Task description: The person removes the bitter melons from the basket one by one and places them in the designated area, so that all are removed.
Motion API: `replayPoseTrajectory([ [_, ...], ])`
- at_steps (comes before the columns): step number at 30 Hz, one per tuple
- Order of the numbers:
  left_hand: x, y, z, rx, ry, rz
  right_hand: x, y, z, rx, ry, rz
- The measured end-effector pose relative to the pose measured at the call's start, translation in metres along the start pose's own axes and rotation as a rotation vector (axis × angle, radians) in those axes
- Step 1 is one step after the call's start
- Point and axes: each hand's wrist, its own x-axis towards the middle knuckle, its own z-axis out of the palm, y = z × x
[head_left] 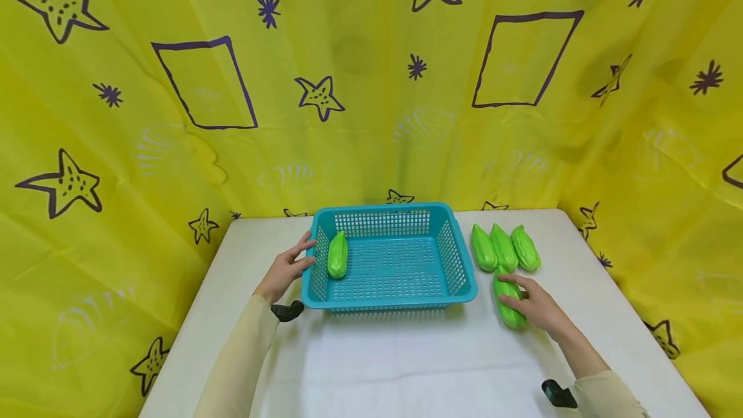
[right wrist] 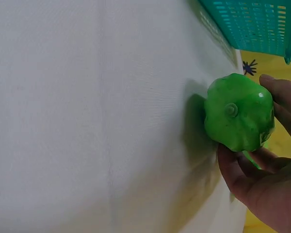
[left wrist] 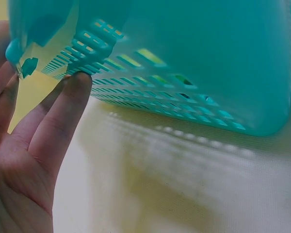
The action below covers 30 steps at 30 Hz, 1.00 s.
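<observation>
A blue-green plastic basket (head_left: 383, 302) with slotted walls stands on the table, and one green ridged gourd (head_left: 338, 255) lies inside it at the left. My left hand (head_left: 289, 269) holds the basket's left side; in the left wrist view some fingers (left wrist: 63, 121) press the outer wall while others reach the rim. To the right of the basket, my right hand (head_left: 536, 302) grips another green gourd (head_left: 507, 305), thumb on one side and fingers on the other. Its rounded stem end (right wrist: 237, 111) faces the right wrist camera. Three more gourds (head_left: 504, 249) lie side by side just beyond it.
A white cloth (head_left: 400, 366) covers the table. Yellow curtains (head_left: 371, 82) with dark star and square drawings hang behind the table and along both sides. Black wrist-worn pieces (head_left: 287, 311) show at both cuffs.
</observation>
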Motion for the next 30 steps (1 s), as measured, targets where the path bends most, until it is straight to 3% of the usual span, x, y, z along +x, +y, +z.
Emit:
replayPoseTrajectory([
  [8,-0.001,0.003,0.001,-0.007,0.006,0.004,0.007,0.011,0.001,0.023,-0.001,-0.023],
  [19,0.0,-0.002,0.0,-0.003,-0.002,-0.012,0.007,0.011,0.001,0.023,-0.003,-0.013],
  [30,-0.001,0.001,0.0,-0.007,-0.008,0.017,0.009,0.011,0.002,0.035,-0.013,-0.033],
])
